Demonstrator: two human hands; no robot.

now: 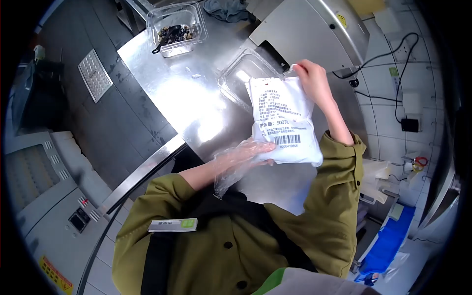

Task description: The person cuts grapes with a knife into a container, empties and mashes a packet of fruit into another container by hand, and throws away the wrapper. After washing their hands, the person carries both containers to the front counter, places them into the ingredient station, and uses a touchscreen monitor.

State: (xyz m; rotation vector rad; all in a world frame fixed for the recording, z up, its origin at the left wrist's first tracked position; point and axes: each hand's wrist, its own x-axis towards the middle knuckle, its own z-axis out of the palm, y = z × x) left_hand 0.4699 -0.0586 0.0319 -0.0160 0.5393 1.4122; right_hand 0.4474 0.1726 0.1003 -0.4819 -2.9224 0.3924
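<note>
A white plastic bag (282,118) with black printed text, "500克" and a barcode is held up over the steel table. My left hand (248,152), in a loose clear plastic glove, grips its lower left edge with the thumb on the printed side. My right hand (312,81), bare, pinches the bag's upper right corner, where a small piece of the edge sticks up between the fingers. Whether the bag is torn there I cannot tell. Behind the bag, partly covered by it, a clear plastic tub (236,81) lies on the table.
Another clear tub (199,27) holds dark and pale pieces with a black spoon (169,37) in it. A grey cloth (226,10) lies at the table's far side. A metal machine (307,37) stands behind the bag. Black cables (400,83) hang along the tiled wall at right.
</note>
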